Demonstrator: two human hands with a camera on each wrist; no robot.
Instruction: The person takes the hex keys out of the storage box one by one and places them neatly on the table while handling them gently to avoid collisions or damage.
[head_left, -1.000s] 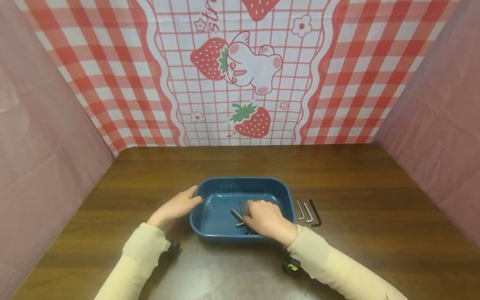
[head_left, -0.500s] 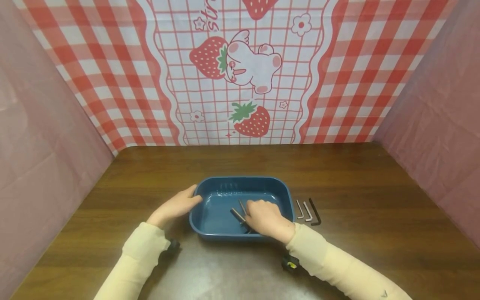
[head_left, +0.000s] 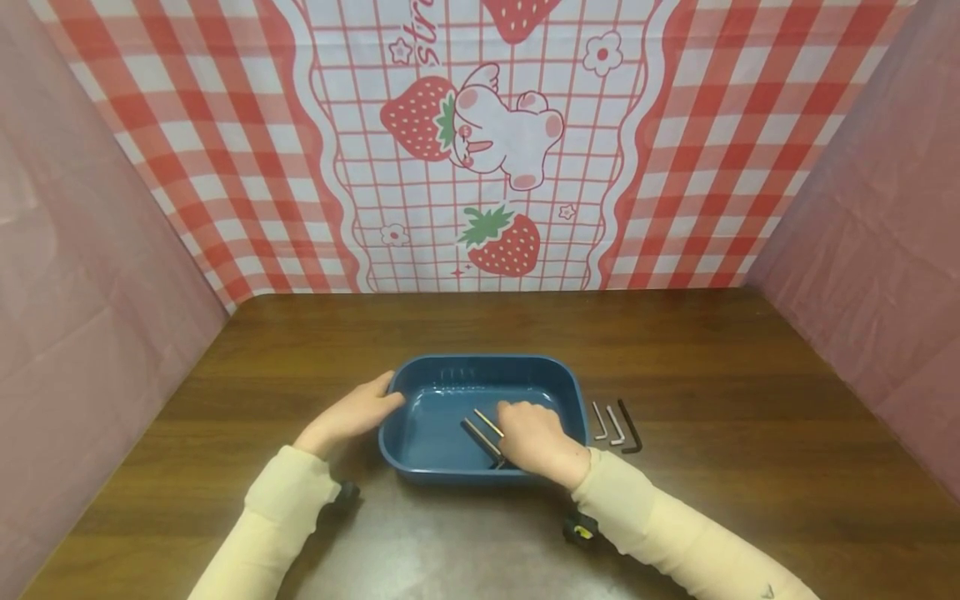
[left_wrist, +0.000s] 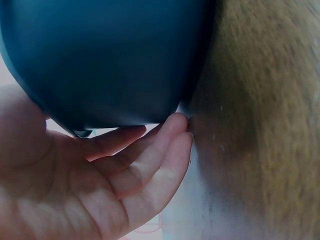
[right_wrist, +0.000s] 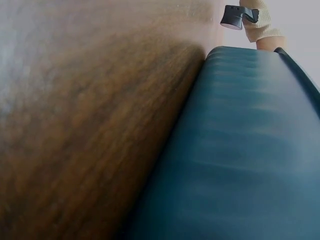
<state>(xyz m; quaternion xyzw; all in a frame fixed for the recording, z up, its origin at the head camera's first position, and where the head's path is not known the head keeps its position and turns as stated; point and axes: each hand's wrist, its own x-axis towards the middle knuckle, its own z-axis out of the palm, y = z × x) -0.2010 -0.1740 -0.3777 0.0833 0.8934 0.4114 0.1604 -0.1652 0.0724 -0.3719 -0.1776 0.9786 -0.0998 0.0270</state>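
A blue tray (head_left: 480, 358) stands on the wooden table. My left hand (head_left: 360, 414) grips its left end, thumb over the rim and fingers against the outer wall, as the left wrist view shows. Inside the tray is my right hand (head_left: 536, 437), knuckles up and fingers bent downward, its fingertips hidden. Beside it lie a thick dark hex key (head_left: 480, 439) and a thinner brassy hex key (head_left: 489, 422), whose near end disappears under the hand. Whether the fingers pinch a key cannot be seen. The right wrist view has only the tray's outer wall (right_wrist: 235, 150), not the hand.
To the right of the tray, a small silver hex key (head_left: 600, 422), a middle silver hex key (head_left: 617, 426) and a large black hex key (head_left: 632, 427) lie side by side. A checked strawberry cloth (head_left: 480, 167) hangs behind the table (head_left: 300, 333).
The thin key beside my right hand now lies slanted, nearly parallel to the thick one; a short piece sticking out near the fingers is no longer seen. My left hand stays put.
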